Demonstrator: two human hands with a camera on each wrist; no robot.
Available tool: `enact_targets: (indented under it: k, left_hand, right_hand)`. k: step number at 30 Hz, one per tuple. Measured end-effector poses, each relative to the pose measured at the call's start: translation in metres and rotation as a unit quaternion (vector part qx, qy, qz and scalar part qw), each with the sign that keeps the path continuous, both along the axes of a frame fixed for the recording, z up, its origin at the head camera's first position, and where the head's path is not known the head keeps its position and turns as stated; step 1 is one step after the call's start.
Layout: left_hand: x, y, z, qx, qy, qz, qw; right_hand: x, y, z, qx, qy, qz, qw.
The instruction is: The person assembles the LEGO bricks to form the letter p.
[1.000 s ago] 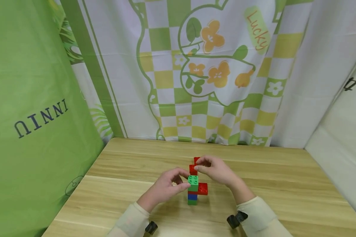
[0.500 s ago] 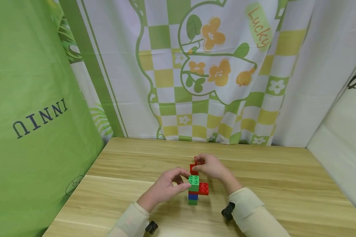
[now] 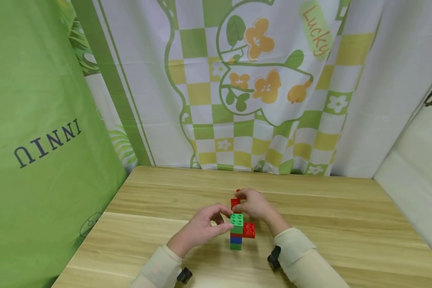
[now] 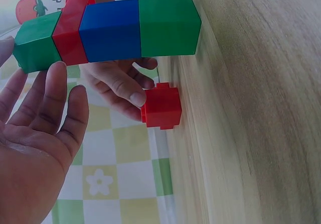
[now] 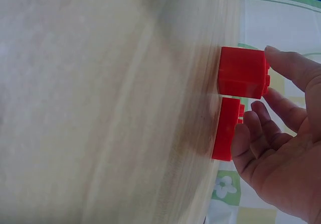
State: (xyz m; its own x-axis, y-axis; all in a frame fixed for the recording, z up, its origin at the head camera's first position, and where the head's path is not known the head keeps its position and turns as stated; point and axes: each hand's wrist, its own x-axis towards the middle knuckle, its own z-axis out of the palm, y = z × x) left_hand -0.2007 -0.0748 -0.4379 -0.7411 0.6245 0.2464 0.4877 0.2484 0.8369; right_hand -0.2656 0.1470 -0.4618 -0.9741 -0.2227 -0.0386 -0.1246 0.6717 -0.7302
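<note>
A brick tower stands upright on the table. It has a green brick (image 3: pixel 235 247) at the bottom, a blue brick (image 3: pixel 236 240) above, a red brick (image 3: pixel 249 230) jutting right, and a green top brick (image 3: pixel 237 221). My left hand (image 3: pixel 201 228) holds that top brick at its left side with thumb and fingertips. Behind the tower sits a red square brick (image 5: pixel 242 72), with a thinner red brick (image 5: pixel 226 128) beside it. My right hand (image 3: pixel 255 205) is over them, thumb and index finger at the square brick's studded edge. Whether they pinch it is unclear.
The wooden table (image 3: pixel 331 224) ends at a patterned curtain (image 3: pixel 216 132) at the back. A green cloth (image 3: pixel 50 192) hangs along the left, and a pale sheet (image 3: pixel 414 156) along the right. Dark wrist cameras (image 3: pixel 273 258) sit by both cuffs.
My right hand and forearm have shifted left, closing in over the red bricks behind the tower. My left hand keeps its place at the green top brick.
</note>
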Motion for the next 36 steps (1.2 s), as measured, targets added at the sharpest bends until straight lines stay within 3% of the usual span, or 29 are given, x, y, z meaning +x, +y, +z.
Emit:
enact_targets:
  k: [16,28,36]
  left_hand:
    - [-0.002,0.003,0.001,-0.002,0.005,-0.008,1.0000]
    - [-0.007,0.000,0.004,-0.010,-0.013,0.005,0.9999]
    - [-0.012,-0.005,0.003,-0.007,-0.022,0.021,0.9995]
  right_hand:
    - [-0.002,0.005,-0.005,0.011,-0.007,-0.003,0.9999]
    - [0.005,0.018,0.007,-0.028,-0.009,-0.019,0.9994]
    - [0.022,0.038,0.021,-0.041,0.002,-0.007,0.9991]
